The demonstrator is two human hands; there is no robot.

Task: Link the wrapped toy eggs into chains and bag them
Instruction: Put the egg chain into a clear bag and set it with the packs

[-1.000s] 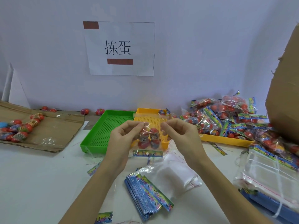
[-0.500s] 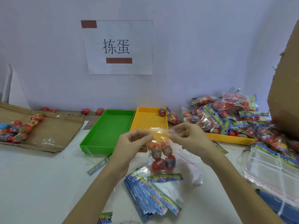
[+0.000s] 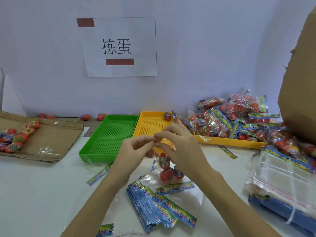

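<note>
Head view. We hold a clear bag (image 3: 166, 170) of wrapped toy eggs (image 3: 164, 163) up over the bench (image 3: 34, 194), with both hands meeting at its top edge. Left hand (image 3: 131, 151): thumb and forefinger closed in a pinch on the bag's mouth, the other fingers loosely curled. Right hand (image 3: 179, 144): fingertips likewise pinching the mouth, touching the left fingertips; its palm covers part of the bag. The bag hangs below the hands; at least three red eggs show inside, the upper one with a grey label. A printed header strip (image 3: 175, 187) runs along the bag's lower end.

Below the hands, toward us, a fanned stack of blue printed bags (image 3: 159, 211) lies on the bench. Just beyond the hands sit a green perforated tray (image 3: 109, 134) and, touching its right side, a yellow perforated tray (image 3: 150, 122) with one loose egg (image 3: 167, 116) in its far corner. To the right of the right hand, a heap of filled bags (image 3: 230, 120) rests on another yellow tray (image 3: 229, 141). Further right, a bundle of clear bags (image 3: 280, 177). Well to the left of the left hand, a chain of eggs (image 3: 18, 135) lies on flattened cardboard (image 3: 51, 139). A paper sign (image 3: 119, 47) is on the wall beyond.
</note>
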